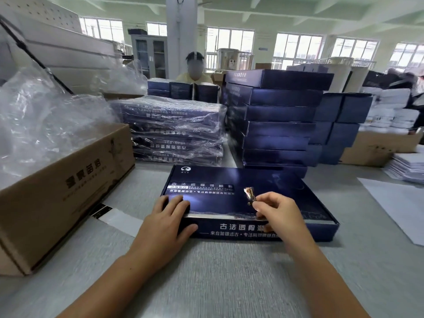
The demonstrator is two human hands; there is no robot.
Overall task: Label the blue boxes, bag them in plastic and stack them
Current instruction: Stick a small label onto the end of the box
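The blue box (247,203) lies flat at the middle of the table (206,283), long side toward the person: a wide, shallow carton of printed card with a slick, faintly glossy lid that catches the light. It looks light for its spread and stiff at the folded edges, though the broad lid would probably dent under a hard press, so it is best steadied or lifted at the corners and side walls. The left hand (167,216) does that at the box's 7 o'clock corner, fingers laid straight on the lid and thumb against the front wall, pressing rather than clutching. The right hand (277,210), over the near edge at 5 o'clock, pinches a small coppery, shiny label (249,194) between thumb and fingertips, held above the lid; it looks thin and curl-prone, and likely sticky. At 11 o'clock from the box stands the bagged stack (176,131), wrapped in crinkled clear film that should slide easily; at 1 o'clock, the bare stack (275,120), matte and square-edged. At 9 o'clock a brown corrugated carton (64,187) holds loose plastic bags (46,125), limp and clingy; white sheets (394,203) lie at 3 o'clock
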